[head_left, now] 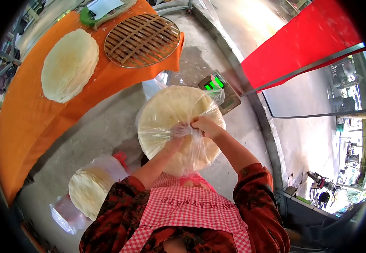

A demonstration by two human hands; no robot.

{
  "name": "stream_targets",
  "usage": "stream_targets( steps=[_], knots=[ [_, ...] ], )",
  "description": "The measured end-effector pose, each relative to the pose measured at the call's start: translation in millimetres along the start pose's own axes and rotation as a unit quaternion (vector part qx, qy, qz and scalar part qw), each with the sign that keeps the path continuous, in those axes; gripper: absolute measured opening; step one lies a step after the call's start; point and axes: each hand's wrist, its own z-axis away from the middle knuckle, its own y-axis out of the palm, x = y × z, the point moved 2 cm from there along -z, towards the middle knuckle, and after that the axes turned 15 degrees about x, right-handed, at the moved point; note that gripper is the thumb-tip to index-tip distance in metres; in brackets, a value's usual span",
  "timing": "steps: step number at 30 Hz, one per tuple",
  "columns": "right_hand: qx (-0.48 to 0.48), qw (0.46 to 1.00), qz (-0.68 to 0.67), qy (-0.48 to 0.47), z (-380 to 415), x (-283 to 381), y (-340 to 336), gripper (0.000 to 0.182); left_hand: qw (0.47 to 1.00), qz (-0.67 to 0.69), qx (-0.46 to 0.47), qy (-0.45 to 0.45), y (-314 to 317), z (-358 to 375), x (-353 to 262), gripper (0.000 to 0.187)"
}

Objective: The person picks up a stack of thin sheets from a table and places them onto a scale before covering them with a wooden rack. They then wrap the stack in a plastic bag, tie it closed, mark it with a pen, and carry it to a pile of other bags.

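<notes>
A clear plastic bag (195,152) is wrapped around a thick stack of pale round sheets (160,110), in front of my body. Over the middle of the stack, my left hand (179,133) is closed around the gathered plastic; its fingers are partly blurred behind the film. Close beside it, my right hand (204,126) pinches the bunched neck of the same bag. Loose film spreads out toward the upper right of the stack. Just beyond that edge, a digital scale (225,96) with a lit green display is partly covered.
An orange-covered table (27,126) curves along the left, bearing another pile of round sheets (70,65) and a round slatted rack (143,40). More bagged sheets (88,189) lie on the floor at lower left. A low concrete ledge (267,126) runs along the right.
</notes>
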Motion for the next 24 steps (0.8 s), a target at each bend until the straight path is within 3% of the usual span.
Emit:
stream_targets(
  steps=[3, 6, 9, 10, 11, 12, 15, 16, 19, 22, 24],
  knots=[
    [0.029, 0.999, -0.022, -0.033, -3.4, -3.0, -4.4, 0.010, 0.974, 0.217, -0.064, -0.015, 4.2, 13.8, -20.6, 0.007],
    [0.044, 0.996, -0.054, -0.057, 8.7, 11.9, 0.8, 0.007, 0.947, 0.317, -0.043, -0.028, 0.3, 11.9, -37.9, 0.012],
    [0.052, 0.993, -0.029, -0.106, 18.7, 28.3, -19.2, 0.005, 0.904, 0.402, -0.104, -0.100, -1.0, 15.4, -39.4, 0.015],
    [0.055, 0.990, -0.010, -0.126, 22.4, 36.6, -20.8, 0.005, 0.897, 0.408, -0.086, -0.148, -1.0, 18.2, -43.0, 0.014],
    [-0.089, 0.972, 0.146, -0.162, 26.5, 41.5, -19.9, 0.008, 0.885, 0.414, -0.069, -0.200, -1.2, 23.7, -45.0, 0.013],
    [-0.141, 0.930, 0.269, -0.206, 20.6, 39.3, -23.3, 0.012, 0.868, 0.421, -0.053, -0.257, 1.2, 35.3, -46.6, 0.013],
    [-0.244, 0.872, 0.365, -0.217, 1.4, 30.7, -24.3, 0.019, 0.950, 0.208, -0.037, -0.232, -8.6, 57.0, -63.5, 0.013],
    [-0.243, 0.871, 0.362, -0.226, -14.2, 21.4, -29.4, 0.020, 0.982, -0.016, -0.050, -0.180, -13.2, 63.0, -51.1, 0.014],
    [-0.235, 0.872, 0.358, -0.240, -34.4, 3.0, -38.8, 0.022, 0.944, -0.307, -0.115, -0.034, -15.3, 82.3, -42.5, 0.013],
    [-0.194, 0.887, 0.364, -0.206, -9.5, 16.3, -25.2, 0.022, 0.980, -0.117, -0.098, -0.131, -30.4, 88.3, -51.3, 0.011],
    [-0.149, 0.895, 0.392, -0.152, 41.8, 52.6, 9.0, 0.022, 0.977, -0.188, -0.081, -0.057, -45.3, 74.9, -96.5, 0.011]
  ],
)
